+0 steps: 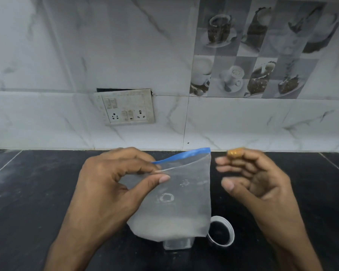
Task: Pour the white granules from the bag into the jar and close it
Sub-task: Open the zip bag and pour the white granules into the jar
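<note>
Head view. My left hand pinches the bag at its top left corner, thumb in front, fingers behind, just under the blue zip strip. The bag hangs upright above the counter, clear plastic, mouth slightly parted along the strip. The white granules sit settled in the bottom of the bag — a shallow layer, bulging the lower edge.

My right hand holds nothing: fingers loosely curled, thumb apart from them, palm turned toward the bag. It is just beside the bag's right edge, not touching it. One fingertip carries an orange-brown stain or polish.

The jar stands on the counter directly behind the bag's lower edge; only its clear base shows, so I cannot tell whether anything is inside. The lid lies on the counter just right of the jar, open side up — white ribbed rim, dark inside.

Background: marble-pattern wall tiles, a socket plate left of centre, a picture tile of cups upper right.
</note>
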{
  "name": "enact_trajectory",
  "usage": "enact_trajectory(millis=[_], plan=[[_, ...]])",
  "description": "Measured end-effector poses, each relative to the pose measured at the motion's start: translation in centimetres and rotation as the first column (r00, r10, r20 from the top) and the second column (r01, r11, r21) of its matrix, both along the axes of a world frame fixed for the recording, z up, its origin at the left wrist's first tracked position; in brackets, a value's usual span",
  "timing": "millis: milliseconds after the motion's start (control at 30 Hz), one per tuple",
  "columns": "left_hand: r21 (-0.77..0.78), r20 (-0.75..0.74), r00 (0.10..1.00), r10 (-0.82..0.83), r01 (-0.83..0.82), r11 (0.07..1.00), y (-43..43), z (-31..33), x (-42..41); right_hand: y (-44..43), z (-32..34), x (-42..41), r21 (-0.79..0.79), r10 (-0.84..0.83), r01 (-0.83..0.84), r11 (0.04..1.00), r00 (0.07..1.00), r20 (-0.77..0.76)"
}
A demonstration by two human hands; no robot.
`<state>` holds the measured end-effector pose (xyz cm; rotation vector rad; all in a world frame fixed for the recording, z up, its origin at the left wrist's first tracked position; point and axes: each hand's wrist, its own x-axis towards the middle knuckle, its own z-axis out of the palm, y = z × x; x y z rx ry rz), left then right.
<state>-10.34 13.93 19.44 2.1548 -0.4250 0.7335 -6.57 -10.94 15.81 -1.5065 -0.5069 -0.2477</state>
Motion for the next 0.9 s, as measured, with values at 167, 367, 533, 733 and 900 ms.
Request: enact_trajectory(millis=[167, 367, 533, 733, 900], plan=[[0.024, 0.065, 0.997, 0.043, -0.044, 0.999, 0.0, 1.4, -0.5, -1.1, -8.5, -1.4, 0.204, 0.112, -0.023, 0.979, 0.890, -0.441], [-0.028, 0.059, 0.996, 0.066, -0.064, 0.998, -0.9, 1.4, -0.1, 1.3, -13.6, -2.7, 0.294, 0.168, 0.015, 0.956, 0.793, -0.585], [-0.115, 0.045, 0.995, 0.086, -0.080, 0.990, -1.8, 0.8, 0.4, 1.8, -13.0, -2.3, 0.343, 0.032, 0.152, 0.927, 0.879, -0.476], [-0.157, 0.069, 0.992, 0.102, -0.090, 0.984, -1.4, 0.5, 0.5, 2.1, -12.7, -1.9, 0.419, -0.039, 0.265, 0.868, 0.879, -0.475], [-0.187, 0.066, 0.993, 0.103, -0.089, 0.978, -0.8, -0.2, 0.5, 1.6, -12.0, -1.6, 0.339, -0.212, 0.349, 0.874, 0.899, -0.382]])
